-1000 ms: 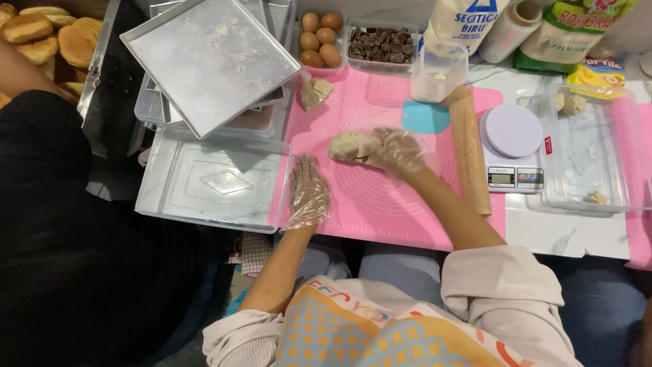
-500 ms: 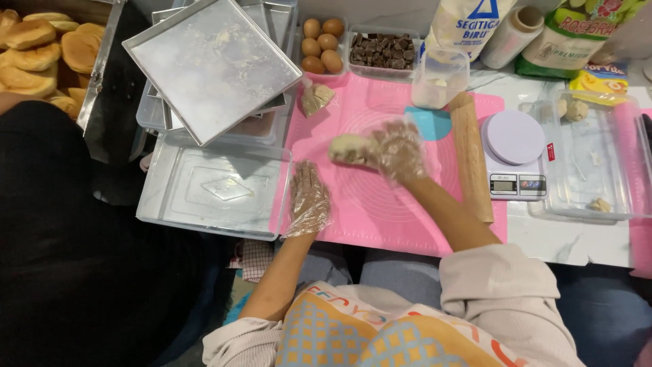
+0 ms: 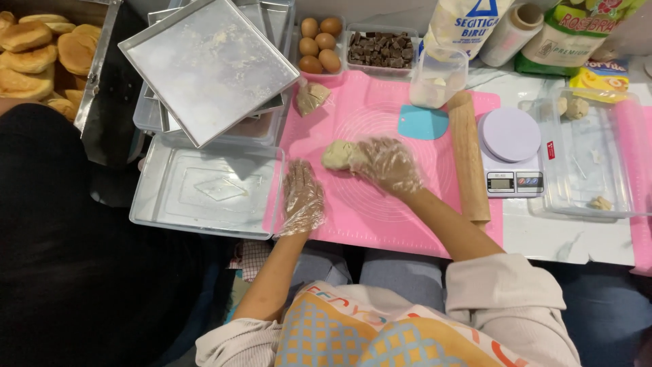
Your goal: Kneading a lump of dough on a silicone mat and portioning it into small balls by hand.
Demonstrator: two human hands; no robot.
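A pale lump of dough (image 3: 337, 154) sits on the pink silicone mat (image 3: 380, 211), roughly in the mat's middle. The right hand (image 3: 387, 165), in a clear plastic glove, lies over the dough's right side with its fingers curled loosely around it. The left hand (image 3: 302, 198), gloved the same way, rests flat with fingers spread on the mat's near left edge, just beside the dough but not touching it.

Farther on the mat lie a blue plastic scraper (image 3: 423, 123) and, to the far left, a small bag of dough (image 3: 312, 97). A wooden rolling pin (image 3: 469, 158) lies along the mat's right edge, running from far to near. A clear plastic tub (image 3: 439, 77) stands at its far end.

Right of the pin, a white kitchen scale (image 3: 511, 153) sits on the worktop (image 3: 564, 238), and right of that a clear tray (image 3: 589, 160) holds 3 small dough pieces. At the far edge are 4 brown eggs (image 3: 318, 45) in a container and a box of chocolate chunks (image 3: 379, 49).

Left of the mat, an empty metal tray (image 3: 207, 187) lies near, with a stack of trays behind it topped by a tilted, floured baking pan (image 3: 209, 65). Golden buns (image 3: 37, 54) fill the far left corner.
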